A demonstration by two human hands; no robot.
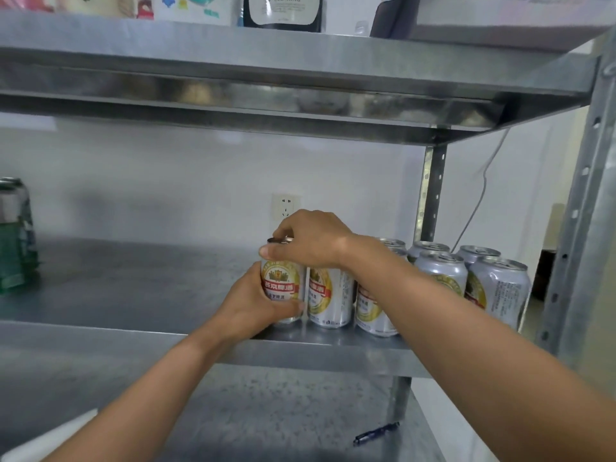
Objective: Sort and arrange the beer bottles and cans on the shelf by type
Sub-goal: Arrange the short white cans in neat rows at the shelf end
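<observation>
While left grip (256,305) and right grip (313,240) clamp one silver-gold metal beer can (283,286), matching silver cans (330,295) stand just beside it, on its right.

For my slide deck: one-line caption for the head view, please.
The left hand and right hand grip a silver beer can beside matching cans on a metal shelf.

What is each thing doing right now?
Held can: upright, gripped by both hands.
Left hand: wrapped round its side.
Right hand: holding its top.
Other silver cans: upright, grouped at right.
Green cans: upright, far left.
Pen: lying on lower shelf.
</observation>
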